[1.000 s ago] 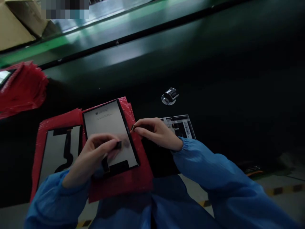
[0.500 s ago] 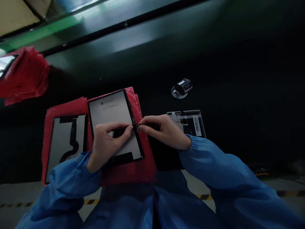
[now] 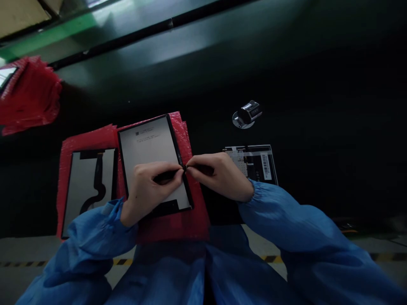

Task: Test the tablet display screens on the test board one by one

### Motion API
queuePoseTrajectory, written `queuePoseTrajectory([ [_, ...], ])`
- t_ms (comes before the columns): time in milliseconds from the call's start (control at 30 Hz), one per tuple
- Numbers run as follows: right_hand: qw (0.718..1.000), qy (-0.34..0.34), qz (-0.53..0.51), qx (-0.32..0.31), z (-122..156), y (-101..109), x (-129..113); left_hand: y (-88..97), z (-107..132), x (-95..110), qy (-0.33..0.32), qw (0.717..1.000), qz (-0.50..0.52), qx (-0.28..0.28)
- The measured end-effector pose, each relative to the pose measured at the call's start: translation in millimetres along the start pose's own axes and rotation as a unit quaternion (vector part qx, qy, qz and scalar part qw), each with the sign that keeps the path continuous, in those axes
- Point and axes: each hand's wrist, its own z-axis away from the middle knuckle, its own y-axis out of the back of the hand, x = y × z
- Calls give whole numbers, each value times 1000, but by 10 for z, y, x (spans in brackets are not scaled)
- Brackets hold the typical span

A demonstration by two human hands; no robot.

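A screen panel point(image 3: 146, 148), pale back up with a dark frame, lies on red bubble bags point(image 3: 181, 131) in front of me. Over its right half, my left hand point(image 3: 155, 186) is closed in a thumb-and-finger pinch at the right edge. My right hand point(image 3: 219, 173) meets it there from the right, also pinched, with a tiny dark and brownish piece between the fingertips. The two hands' fingertips nearly touch. What the left fingers hold is too small and dark to name. To the left, a second screen panel point(image 3: 85, 182) carries a curved black flex cable point(image 3: 99, 182).
Behind my right hand lies an opened device with a labelled board point(image 3: 265, 165). Farther back stands a shiny roll on a round base point(image 3: 249, 113). A pile of red bubble bags point(image 3: 34, 97) sits at the far left on the dark table point(image 3: 318, 127).
My left hand has moved right, bringing its fingertips up against those of my right hand at the panel's edge. The view has shifted slightly.
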Motion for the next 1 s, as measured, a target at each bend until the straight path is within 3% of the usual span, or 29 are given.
queuePoseTrajectory([
  [300,998,-12,-56,-27,0,23,-16,28,-50,-9,66,996,65,7],
  [633,988,-34,-144,-50,-12,60,-17,32,-49,-16,72,994,83,1],
  [1000,992,-30,-114,-41,-7,49,-18,34,-38,-17,59,996,65,17],
])
